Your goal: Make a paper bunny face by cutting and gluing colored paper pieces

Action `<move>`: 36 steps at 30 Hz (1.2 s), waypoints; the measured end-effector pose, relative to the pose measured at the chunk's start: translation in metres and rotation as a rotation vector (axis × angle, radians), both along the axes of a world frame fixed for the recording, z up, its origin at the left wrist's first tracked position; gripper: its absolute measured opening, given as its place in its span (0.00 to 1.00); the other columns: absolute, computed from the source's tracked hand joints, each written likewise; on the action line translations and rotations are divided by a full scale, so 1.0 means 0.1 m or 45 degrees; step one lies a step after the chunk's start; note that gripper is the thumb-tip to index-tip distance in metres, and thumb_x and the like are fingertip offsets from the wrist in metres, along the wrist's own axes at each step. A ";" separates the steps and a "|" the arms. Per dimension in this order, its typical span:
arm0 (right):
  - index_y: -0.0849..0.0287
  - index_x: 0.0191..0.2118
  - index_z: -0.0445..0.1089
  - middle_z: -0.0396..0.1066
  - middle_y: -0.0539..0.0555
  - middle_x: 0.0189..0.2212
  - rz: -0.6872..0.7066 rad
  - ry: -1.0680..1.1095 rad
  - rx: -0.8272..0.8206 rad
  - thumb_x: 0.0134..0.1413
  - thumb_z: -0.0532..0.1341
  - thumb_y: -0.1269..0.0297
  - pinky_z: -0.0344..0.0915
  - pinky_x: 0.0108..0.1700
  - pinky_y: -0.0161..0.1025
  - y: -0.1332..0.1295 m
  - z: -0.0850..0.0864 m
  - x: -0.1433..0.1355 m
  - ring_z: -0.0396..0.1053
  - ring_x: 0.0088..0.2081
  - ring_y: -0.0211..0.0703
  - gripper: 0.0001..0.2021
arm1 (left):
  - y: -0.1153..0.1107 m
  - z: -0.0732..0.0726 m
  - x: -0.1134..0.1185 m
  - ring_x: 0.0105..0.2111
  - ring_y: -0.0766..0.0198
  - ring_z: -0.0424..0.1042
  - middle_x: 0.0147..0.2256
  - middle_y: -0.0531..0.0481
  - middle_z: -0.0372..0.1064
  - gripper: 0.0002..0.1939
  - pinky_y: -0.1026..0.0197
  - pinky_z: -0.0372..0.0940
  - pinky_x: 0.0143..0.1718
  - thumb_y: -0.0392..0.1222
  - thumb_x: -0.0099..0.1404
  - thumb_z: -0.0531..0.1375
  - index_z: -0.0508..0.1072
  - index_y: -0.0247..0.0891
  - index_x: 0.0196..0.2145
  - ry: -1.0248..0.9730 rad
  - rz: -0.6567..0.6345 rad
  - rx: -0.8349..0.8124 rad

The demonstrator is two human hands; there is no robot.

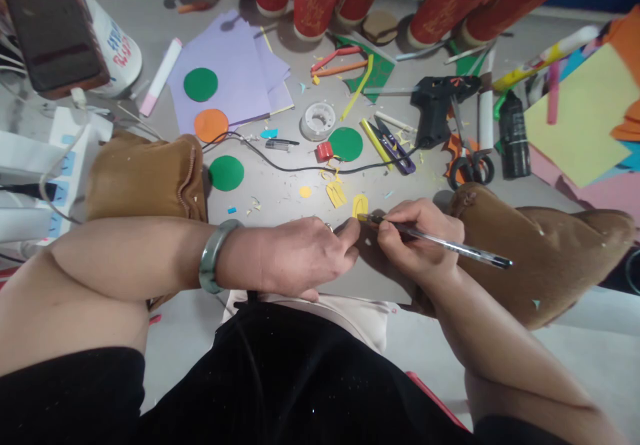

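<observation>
My right hand (419, 231) grips a clear-barrelled black pen (465, 250), its tip resting at a small yellow paper piece (360, 205) with a rounded top and a dark curved line on it. Fingers bent together, my left hand (310, 255) presses at the lower edge of that piece; whether it pinches the paper is hidden. Just to the left lies another yellow cut-out (336, 193) with lines on it, near a small yellow disc (305, 192). Paper scraps are scattered around them.
Beyond my hands lie a black glue gun (434, 108), its cable crossing the table, scissors (470, 165), a tape roll (319, 121) and a green disc (346, 144). Brown cushions (145, 178) flank my arms. Red cups (317, 1) line the back; a phone (53, 28) stands left.
</observation>
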State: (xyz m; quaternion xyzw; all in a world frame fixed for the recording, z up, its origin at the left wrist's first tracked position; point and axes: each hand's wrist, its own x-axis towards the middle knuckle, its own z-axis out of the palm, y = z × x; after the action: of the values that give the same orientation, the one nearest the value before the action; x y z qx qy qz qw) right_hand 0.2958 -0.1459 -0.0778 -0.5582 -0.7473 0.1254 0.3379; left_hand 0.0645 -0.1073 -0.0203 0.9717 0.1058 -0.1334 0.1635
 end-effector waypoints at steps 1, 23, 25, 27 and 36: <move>0.50 0.32 0.68 0.78 0.49 0.24 -0.037 -0.005 0.005 0.58 0.63 0.60 0.70 0.24 0.39 0.00 0.00 0.00 0.74 0.21 0.43 0.05 | 0.00 0.00 0.00 0.38 0.59 0.78 0.69 0.23 0.65 0.39 0.58 0.69 0.36 0.58 0.65 0.71 0.72 0.29 0.64 0.003 0.000 0.000; 0.49 0.35 0.69 0.79 0.51 0.27 -0.183 -0.031 -0.126 0.60 0.64 0.57 0.74 0.31 0.44 0.01 -0.09 0.01 0.77 0.25 0.48 0.05 | 0.00 0.01 -0.01 0.33 0.60 0.77 0.67 0.19 0.64 0.37 0.56 0.68 0.31 0.61 0.66 0.71 0.74 0.29 0.60 -0.007 -0.040 0.050; 0.49 0.34 0.69 0.79 0.51 0.26 -0.182 -0.035 -0.110 0.60 0.64 0.57 0.74 0.31 0.44 0.01 -0.09 0.01 0.77 0.25 0.48 0.05 | 0.00 0.01 -0.01 0.33 0.60 0.77 0.67 0.19 0.65 0.37 0.56 0.68 0.31 0.62 0.66 0.71 0.74 0.29 0.60 -0.009 -0.035 0.053; 0.49 0.34 0.69 0.78 0.50 0.26 -0.162 -0.022 -0.075 0.60 0.64 0.58 0.73 0.30 0.43 0.02 -0.08 0.00 0.76 0.24 0.47 0.05 | 0.00 0.01 -0.01 0.33 0.60 0.77 0.67 0.19 0.64 0.37 0.57 0.68 0.32 0.62 0.66 0.71 0.74 0.29 0.60 -0.012 -0.030 0.049; 0.49 0.34 0.69 0.77 0.50 0.24 -0.129 -0.001 -0.052 0.61 0.63 0.58 0.71 0.29 0.43 0.01 -0.07 0.01 0.75 0.23 0.46 0.05 | 0.00 0.01 -0.01 0.33 0.61 0.77 0.69 0.18 0.62 0.38 0.56 0.68 0.32 0.61 0.66 0.71 0.73 0.29 0.61 -0.002 -0.030 0.042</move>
State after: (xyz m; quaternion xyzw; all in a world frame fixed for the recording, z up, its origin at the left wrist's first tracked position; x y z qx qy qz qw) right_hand 0.2969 -0.1453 -0.0852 -0.6021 -0.7156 0.1233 0.3320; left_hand 0.0637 -0.1074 -0.0197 0.9756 0.0963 -0.1330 0.1457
